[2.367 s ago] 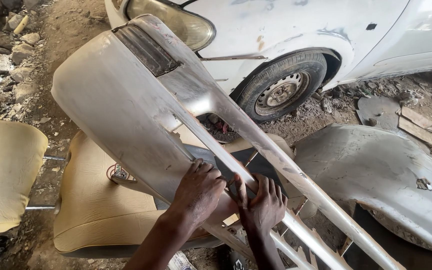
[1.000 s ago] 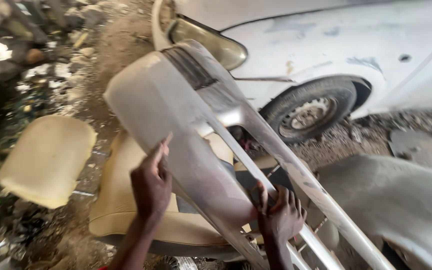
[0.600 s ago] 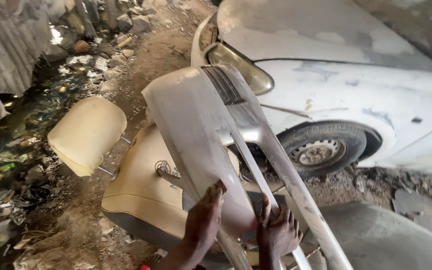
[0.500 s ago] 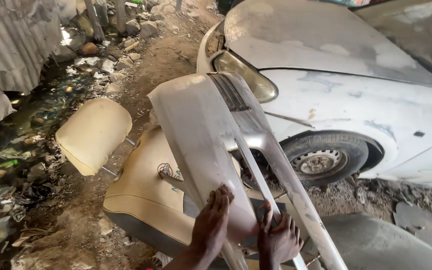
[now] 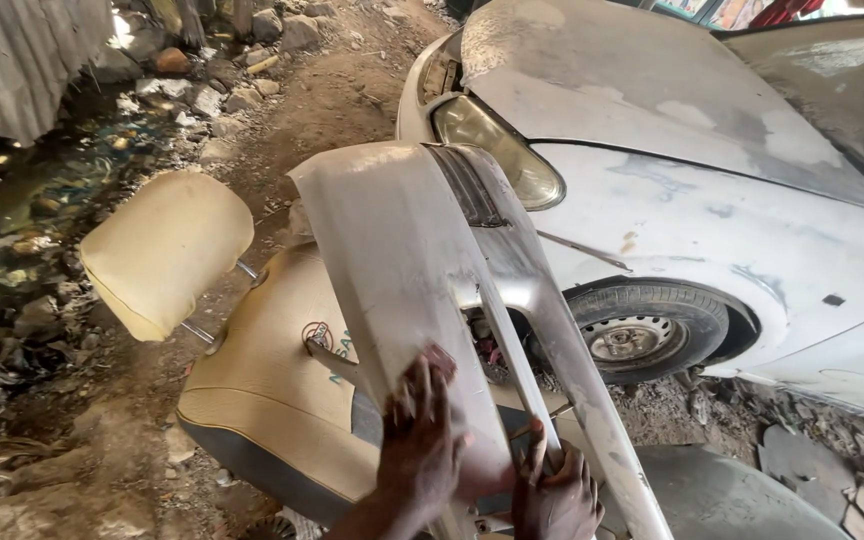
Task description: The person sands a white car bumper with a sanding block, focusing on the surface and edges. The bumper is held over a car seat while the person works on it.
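A grey, sanded car bumper (image 5: 392,250) leans tilted over a tan car seat (image 5: 262,390). My left hand (image 5: 420,450) presses flat on the bumper's lower face and is blurred by motion. A small reddish-brown piece of sandpaper (image 5: 440,358) lies under its fingertips. Just to the right, at the frame's bottom edge, my right hand (image 5: 557,495) is closed around the bumper's narrow lower bar. Both forearms come up from the bottom of the view.
A white, patchily sanded car (image 5: 712,200) stands behind, its front wheel (image 5: 647,335) close to the bumper. The seat's headrest (image 5: 162,250) sticks out to the left. Another grey body panel (image 5: 732,495) lies at lower right. Stones and rubbish (image 5: 42,230) cover the dirt at left.
My left hand came off the bumper's left edge and returned to its lower face, now sliding up it. The right hand kept its grip. The view swung left and up.
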